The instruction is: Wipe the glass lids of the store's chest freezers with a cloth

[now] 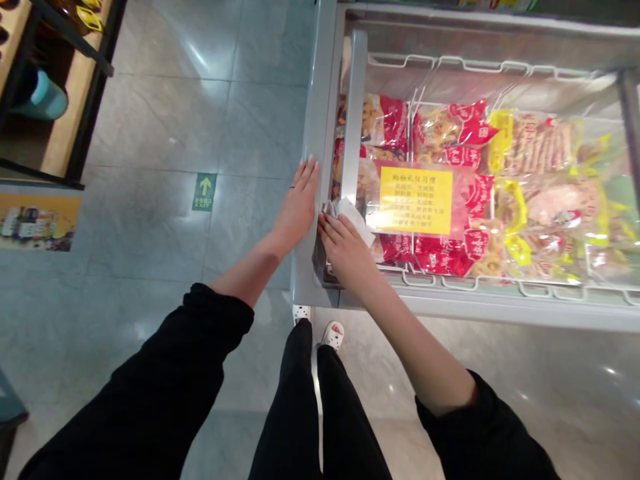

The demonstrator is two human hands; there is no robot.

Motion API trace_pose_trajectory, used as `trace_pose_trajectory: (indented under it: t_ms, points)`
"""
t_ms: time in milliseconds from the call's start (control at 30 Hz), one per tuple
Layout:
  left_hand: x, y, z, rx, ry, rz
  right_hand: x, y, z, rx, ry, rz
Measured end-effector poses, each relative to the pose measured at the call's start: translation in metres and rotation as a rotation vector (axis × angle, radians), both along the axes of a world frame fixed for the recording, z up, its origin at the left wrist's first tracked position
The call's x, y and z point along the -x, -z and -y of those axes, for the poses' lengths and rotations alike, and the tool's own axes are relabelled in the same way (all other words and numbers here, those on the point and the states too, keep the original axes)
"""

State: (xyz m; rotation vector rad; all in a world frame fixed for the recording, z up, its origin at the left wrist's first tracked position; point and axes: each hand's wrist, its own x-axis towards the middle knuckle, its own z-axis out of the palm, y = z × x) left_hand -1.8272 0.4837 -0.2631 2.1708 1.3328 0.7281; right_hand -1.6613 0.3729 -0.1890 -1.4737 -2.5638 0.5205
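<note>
My left hand (299,208) rests flat on the grey outer rim of a chest freezer (320,100), its fingers stretched out along the edge. Under my right hand (347,250) is a white cloth or tissue (356,217), pressed against the left end of the freezer's sliding glass lid. The grey lid frame (354,120) runs just beyond my right fingertips. A yellow notice (416,200) with printed text is stuck on the glass to the right of that hand. How firmly the fingers grip the cloth is partly hidden.
Below the glass lie red bags of frozen food (445,257) and yellow-edged packs (537,143) in white wire baskets (465,283). A wooden shelf (60,143) with bottles stands at the upper left. A green exit sign (204,192) marks the tiled floor (160,120).
</note>
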Motion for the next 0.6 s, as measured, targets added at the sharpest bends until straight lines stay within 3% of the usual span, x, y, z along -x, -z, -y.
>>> trace_pose_trajectory:
  t_ms: [200,400,500,600]
  points:
    - [0.005,-0.017,0.082,0.037,-0.006,-0.06,-0.018,0.021,0.061,0.131,-0.028,-0.271]
    - [-0.011,-0.027,0.151,0.115,-0.159,-0.046,-0.042,0.011,0.088,0.193,-0.073,-0.278]
    - [-0.013,-0.03,0.167,0.09,-0.157,-0.062,-0.054,0.007,0.097,0.159,-0.069,-0.245]
    - [-0.016,-0.033,0.161,0.067,-0.197,-0.106,-0.064,0.008,0.108,0.073,0.039,-0.182]
